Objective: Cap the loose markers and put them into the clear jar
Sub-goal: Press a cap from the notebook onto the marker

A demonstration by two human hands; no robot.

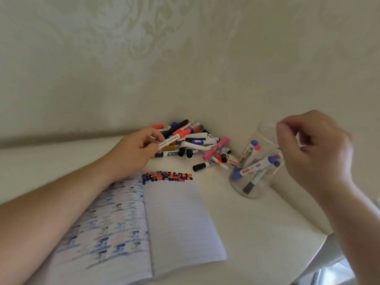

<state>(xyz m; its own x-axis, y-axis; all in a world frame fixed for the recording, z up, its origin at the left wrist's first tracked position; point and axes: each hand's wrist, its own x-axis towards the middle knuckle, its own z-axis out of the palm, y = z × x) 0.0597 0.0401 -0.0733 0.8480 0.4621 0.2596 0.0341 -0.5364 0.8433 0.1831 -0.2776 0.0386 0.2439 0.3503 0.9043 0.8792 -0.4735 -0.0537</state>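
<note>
Your left forearm lies across the open notebook (176, 219), whose left page carries blue marker strokes and whose right page has a band of coloured dots along its top edge. Your left hand (137, 150) reaches into the marker pile (193, 140) heaped in the wall corner and pinches one white-barrelled marker (168, 143) between thumb and fingers; I cannot tell whether that one is capped. Your right hand (314, 149) hovers over the mouth of the clear jar (255, 192) with fingers loosely curled, and whether they pinch anything is not clear from here. Several capped markers already stand slanted inside the jar, blue and red caps up. Most of the job looks ahead of you, judging by the pile.

Watch the jar: it looks light and sits just beside the pile, so a knock from your right hand could tip it and spill what is in. Pulling the pinched marker out could drag neighbours, such as the pink marker (216, 148), toward the table edge (320, 237). An uncapped tip may also smear the notebook.
</note>
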